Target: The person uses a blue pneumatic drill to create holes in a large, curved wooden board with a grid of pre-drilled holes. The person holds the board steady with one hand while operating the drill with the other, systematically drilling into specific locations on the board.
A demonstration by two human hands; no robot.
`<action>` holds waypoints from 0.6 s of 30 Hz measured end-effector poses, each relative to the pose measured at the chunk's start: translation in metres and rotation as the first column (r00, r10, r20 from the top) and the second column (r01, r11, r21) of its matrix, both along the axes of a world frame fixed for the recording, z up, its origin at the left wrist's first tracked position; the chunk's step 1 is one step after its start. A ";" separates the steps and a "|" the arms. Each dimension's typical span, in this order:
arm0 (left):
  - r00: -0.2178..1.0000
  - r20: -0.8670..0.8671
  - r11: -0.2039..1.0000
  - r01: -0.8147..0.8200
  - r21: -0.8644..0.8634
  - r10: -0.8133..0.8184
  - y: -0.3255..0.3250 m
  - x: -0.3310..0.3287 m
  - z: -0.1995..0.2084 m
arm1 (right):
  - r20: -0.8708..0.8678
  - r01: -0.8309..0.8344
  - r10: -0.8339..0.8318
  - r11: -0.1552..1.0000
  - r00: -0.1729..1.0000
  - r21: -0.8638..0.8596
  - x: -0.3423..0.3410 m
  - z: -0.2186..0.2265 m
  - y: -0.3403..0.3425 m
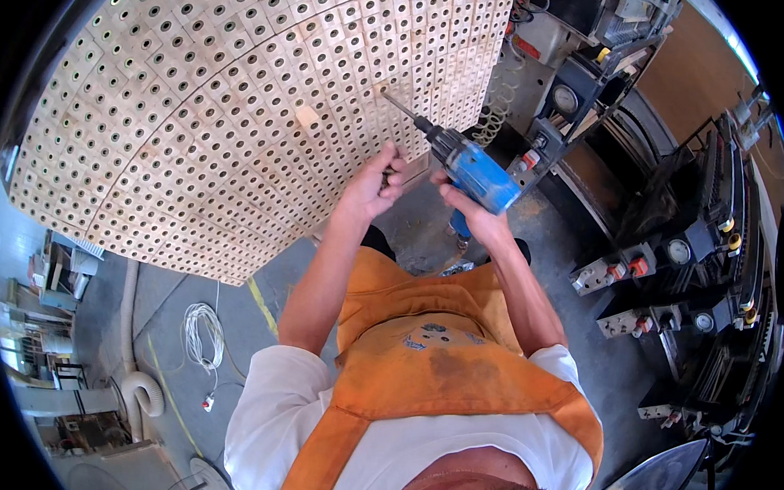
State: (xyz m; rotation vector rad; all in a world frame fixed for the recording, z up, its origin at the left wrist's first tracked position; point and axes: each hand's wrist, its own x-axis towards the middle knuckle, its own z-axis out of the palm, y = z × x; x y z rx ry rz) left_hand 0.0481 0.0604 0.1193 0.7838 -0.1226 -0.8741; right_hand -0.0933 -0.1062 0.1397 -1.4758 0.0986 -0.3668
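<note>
Right fingers [453, 198] clamp a drill [479, 176]; left fingers [384, 158] curl, contents unclear (bib print [414, 342] illegible).

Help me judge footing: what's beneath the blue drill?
Beneath the blue drill are the right hand gripping it and, farther down, grey floor. Drill and hand cover part of that floor, so anything directly behind them cannot be seen.

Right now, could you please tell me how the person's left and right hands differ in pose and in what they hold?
The right hand grips the blue drill; the left hand holds no power tool, and whether its curled fingers hold something small is unclear. The left hand shows partly against the dotted pale panel, while the right hand is partly hidden by the drill. Both are bare and raised before the body.
</note>
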 end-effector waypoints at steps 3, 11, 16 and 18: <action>0.979 0.009 0.979 -0.203 -0.002 0.203 0.000 0.013 0.021 | -0.012 -0.065 0.067 0.992 0.998 0.108 -0.017 -0.005 -0.008; 0.983 0.109 0.985 -0.133 -0.107 0.145 -0.003 0.032 0.032 | 0.018 -0.166 0.170 0.924 0.985 0.345 -0.024 -0.013 -0.025; 0.962 0.176 0.977 -0.215 0.010 0.210 -0.013 0.019 0.041 | 0.018 -0.154 0.158 0.916 0.987 0.370 -0.021 -0.015 -0.027; 0.967 0.162 0.981 -0.192 -0.030 0.195 -0.013 0.020 0.035 | 0.023 -0.129 0.129 0.918 0.991 0.376 -0.011 -0.005 -0.021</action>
